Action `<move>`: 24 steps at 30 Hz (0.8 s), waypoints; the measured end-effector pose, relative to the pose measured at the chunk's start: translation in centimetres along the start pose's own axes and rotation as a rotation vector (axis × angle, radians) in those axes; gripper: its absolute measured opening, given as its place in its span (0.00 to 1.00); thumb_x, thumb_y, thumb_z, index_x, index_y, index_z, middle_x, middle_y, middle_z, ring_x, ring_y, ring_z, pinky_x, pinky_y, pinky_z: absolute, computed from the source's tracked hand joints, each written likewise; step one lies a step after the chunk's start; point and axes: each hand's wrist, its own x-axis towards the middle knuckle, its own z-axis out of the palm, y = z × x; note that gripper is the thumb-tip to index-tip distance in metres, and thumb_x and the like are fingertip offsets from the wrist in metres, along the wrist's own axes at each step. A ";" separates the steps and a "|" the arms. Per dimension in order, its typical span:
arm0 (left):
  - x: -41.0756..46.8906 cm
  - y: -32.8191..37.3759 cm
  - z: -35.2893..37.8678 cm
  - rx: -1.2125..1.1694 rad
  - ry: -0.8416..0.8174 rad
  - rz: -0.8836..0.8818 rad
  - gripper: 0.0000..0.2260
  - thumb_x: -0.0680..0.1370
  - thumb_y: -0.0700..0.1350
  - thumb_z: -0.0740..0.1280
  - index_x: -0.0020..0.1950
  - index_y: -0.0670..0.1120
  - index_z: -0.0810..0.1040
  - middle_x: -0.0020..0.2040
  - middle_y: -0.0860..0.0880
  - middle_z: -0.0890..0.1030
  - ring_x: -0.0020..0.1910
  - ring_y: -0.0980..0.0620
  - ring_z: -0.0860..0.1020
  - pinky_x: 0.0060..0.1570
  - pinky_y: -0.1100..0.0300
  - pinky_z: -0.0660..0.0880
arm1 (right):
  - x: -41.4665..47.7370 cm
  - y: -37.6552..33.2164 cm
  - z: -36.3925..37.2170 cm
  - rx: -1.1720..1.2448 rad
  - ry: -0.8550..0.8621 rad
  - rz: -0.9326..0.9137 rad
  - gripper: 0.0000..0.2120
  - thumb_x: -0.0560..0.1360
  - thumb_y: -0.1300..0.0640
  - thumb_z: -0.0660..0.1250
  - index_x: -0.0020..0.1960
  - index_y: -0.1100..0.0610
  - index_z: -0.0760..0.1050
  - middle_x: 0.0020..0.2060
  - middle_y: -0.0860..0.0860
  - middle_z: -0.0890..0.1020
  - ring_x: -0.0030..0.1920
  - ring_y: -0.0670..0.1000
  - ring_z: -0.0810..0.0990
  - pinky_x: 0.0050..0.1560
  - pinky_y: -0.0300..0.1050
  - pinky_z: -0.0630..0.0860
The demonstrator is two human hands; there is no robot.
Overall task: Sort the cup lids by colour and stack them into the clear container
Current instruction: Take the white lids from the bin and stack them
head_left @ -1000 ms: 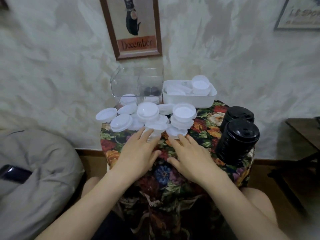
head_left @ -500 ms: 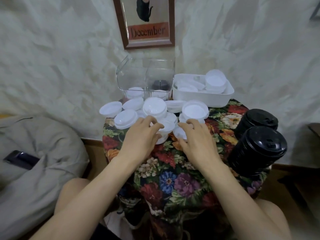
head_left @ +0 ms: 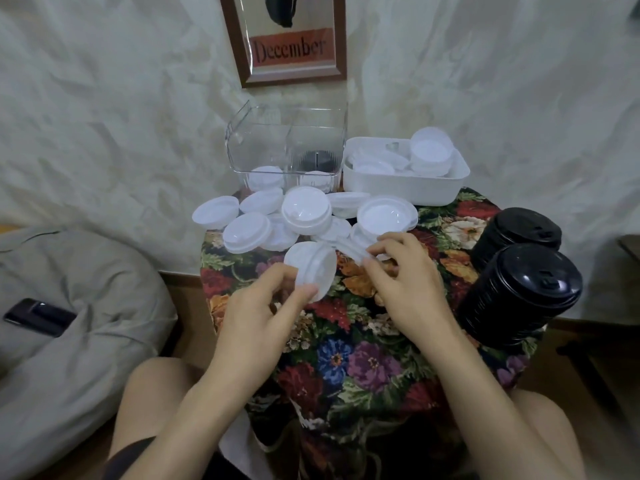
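Likely the tilted white lid stack (head_left: 311,268) slips, as the left hand (head_left: 263,306) only pinches its rim w/ fingertips above the surface (head_left: 346,358), while the right hand (head_left: 405,282), just beside, curls onto a loose lid (head_left: 358,251) at the pile's (head_left: 304,211) near edge, w/ the clear container (head_left: 287,147) behind.

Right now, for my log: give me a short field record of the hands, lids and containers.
left hand: grips a small white lid stack, tilted, above the floral cloth
right hand: pinches a flat lid at the pile's near edge
loose pile: white lids, in front of the clear container
container contents: a few white lids, dark lids behind
white tray: more white lids
black stacks: two, on the right
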 end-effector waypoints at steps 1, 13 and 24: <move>0.0 0.1 0.0 -0.091 -0.012 -0.054 0.06 0.81 0.53 0.69 0.49 0.51 0.80 0.37 0.53 0.82 0.38 0.52 0.79 0.42 0.49 0.75 | -0.4 -0.2 -0.2 0.134 0.000 0.040 0.05 0.82 0.50 0.67 0.54 0.49 0.80 0.55 0.42 0.79 0.55 0.46 0.79 0.54 0.57 0.81; 2.5 -1.5 0.8 -0.142 -0.246 -0.315 0.12 0.85 0.48 0.63 0.67 0.56 0.78 0.48 0.49 0.83 0.29 0.48 0.82 0.31 0.57 0.76 | -3.1 0.3 -0.5 0.648 -0.051 0.287 0.12 0.82 0.58 0.67 0.62 0.43 0.76 0.52 0.56 0.82 0.48 0.50 0.84 0.46 0.45 0.84; 2.7 -0.9 1.6 -0.436 -0.385 -0.408 0.12 0.85 0.40 0.63 0.68 0.49 0.78 0.55 0.31 0.77 0.44 0.47 0.81 0.43 0.59 0.83 | -3.3 0.5 -0.8 0.733 -0.061 0.286 0.15 0.82 0.62 0.66 0.65 0.48 0.75 0.49 0.51 0.86 0.46 0.51 0.86 0.42 0.45 0.84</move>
